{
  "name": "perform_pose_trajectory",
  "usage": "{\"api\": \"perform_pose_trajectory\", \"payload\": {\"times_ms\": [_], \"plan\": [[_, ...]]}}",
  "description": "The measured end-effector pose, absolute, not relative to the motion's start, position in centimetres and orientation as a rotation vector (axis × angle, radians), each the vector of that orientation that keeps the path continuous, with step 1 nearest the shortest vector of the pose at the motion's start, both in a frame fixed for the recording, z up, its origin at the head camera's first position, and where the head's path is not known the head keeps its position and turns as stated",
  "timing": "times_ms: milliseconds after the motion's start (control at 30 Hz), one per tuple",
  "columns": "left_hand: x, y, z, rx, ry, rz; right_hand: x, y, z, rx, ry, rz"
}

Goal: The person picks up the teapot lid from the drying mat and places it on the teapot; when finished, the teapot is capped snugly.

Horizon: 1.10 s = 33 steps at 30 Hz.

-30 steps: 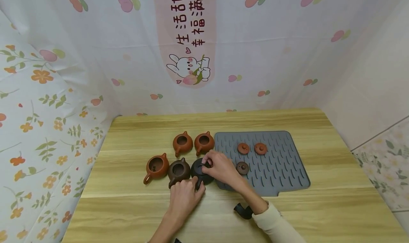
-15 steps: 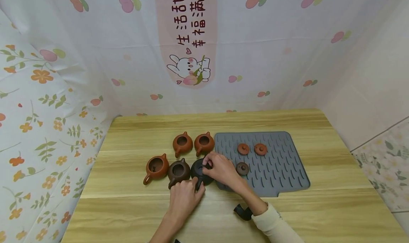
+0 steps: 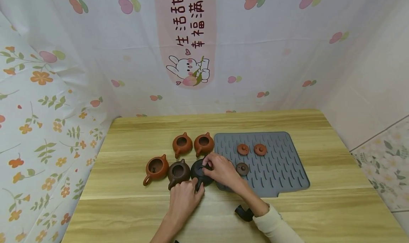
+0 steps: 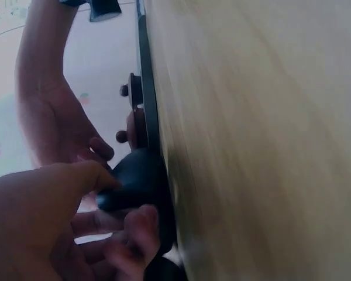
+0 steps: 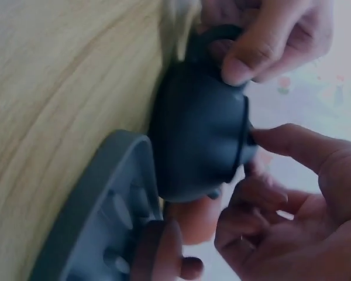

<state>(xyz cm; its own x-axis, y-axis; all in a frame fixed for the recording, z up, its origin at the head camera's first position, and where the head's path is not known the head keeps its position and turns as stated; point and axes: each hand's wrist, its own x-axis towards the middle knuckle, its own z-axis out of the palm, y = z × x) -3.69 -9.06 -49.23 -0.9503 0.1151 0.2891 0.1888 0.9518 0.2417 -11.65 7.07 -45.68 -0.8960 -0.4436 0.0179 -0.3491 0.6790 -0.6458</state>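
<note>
A black teapot (image 3: pixel 196 175) stands on the table left of the grey mat, spout pointing away and handle toward me. My left hand (image 3: pixel 184 197) grips its handle (image 5: pixel 194 48) between thumb and fingers, plain in the right wrist view. With thumb and fingertips, my right hand (image 3: pixel 222 169) pinches the knob of the black lid (image 5: pixel 245 143), which sits on the teapot's opening. Close by on the left is a dark brown teapot (image 3: pixel 173 176) without a lid, its handle end partly behind my left hand.
Three reddish-brown teapots with uncovered openings stand around: one at left (image 3: pixel 164 169), two behind (image 3: pixel 182 150). On the grey ridged mat (image 3: pixel 281 172) lie two reddish lids (image 3: pixel 260 150) and a brown lid (image 3: pixel 242 168). A black curved piece (image 3: pixel 244 214) shows beside my right wrist.
</note>
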Motion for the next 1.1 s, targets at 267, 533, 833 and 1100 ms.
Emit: {"api": "perform_pose_trajectory", "payload": {"times_ms": [267,533,833,1100], "plan": [[-4.4,-10.3,-46.1,-0.239,-2.830,-0.368,-13.6,14.4,-43.5,-0.523,2.782,-1.147],[-9.4,-11.4,-43.8,-0.279,-2.784,-0.291,-15.3,23.9,-45.5,-0.197,2.966,-0.966],[-13.0,-9.6,-45.2,-0.327,-2.950,-0.245,-16.1,25.0,-47.5,-0.196,2.981,-0.874],[-13.7,-9.4,-46.9,-0.372,-2.828,-0.191,-16.2,24.5,-48.2,-0.207,3.009,-0.896]]}}
